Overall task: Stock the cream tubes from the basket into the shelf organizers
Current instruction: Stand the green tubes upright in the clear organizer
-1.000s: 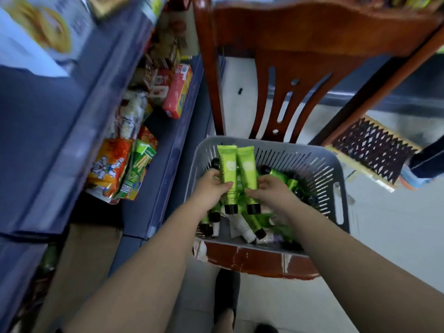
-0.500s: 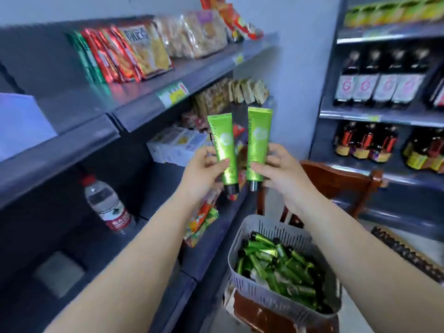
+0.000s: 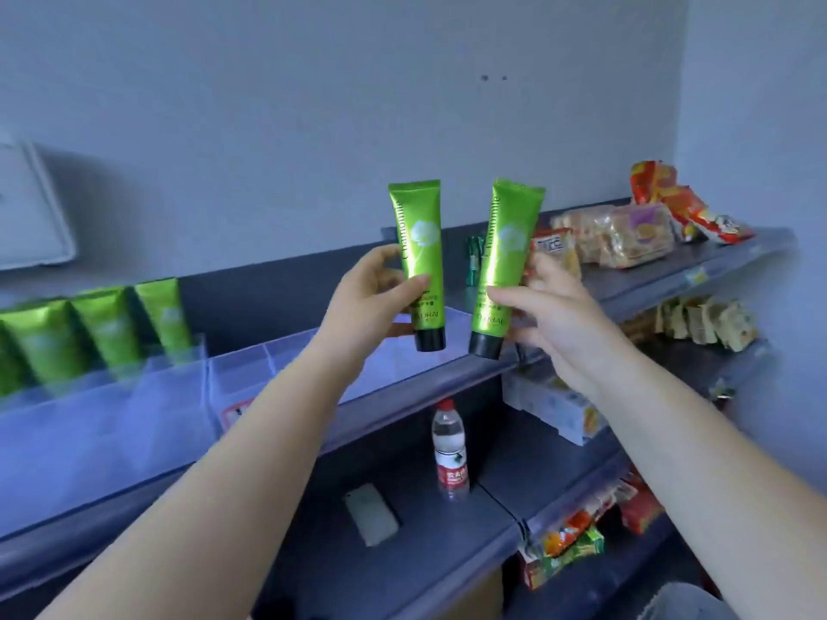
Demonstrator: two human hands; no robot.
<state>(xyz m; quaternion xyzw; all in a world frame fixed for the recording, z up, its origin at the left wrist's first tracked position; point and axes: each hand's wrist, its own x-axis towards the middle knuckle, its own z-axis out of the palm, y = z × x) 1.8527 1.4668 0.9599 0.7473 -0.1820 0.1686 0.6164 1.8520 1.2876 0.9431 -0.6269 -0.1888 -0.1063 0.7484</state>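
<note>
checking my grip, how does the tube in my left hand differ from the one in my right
The left tube stands nearly upright; the right tube leans right at its top. The left tube sits slightly higher. Both are green with black caps pointing down, each pinched by one hand.

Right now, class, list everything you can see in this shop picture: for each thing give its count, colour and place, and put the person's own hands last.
held cream tubes: two, green with black caps, caps down, one in the left hand, one in the right
stocked cream tubes: at least three, green, standing in the organizer at far left
shelf organizer: clear, with dividers, on the upper shelf
water bottle: one, clear with red label, lower shelf
flat pale object: one, lower shelf; cannot tell what
snack packets: several, orange and red, upper shelf at right
white box: one, right of the bottle
left hand: grips one tube
right hand: pinches the other
</note>
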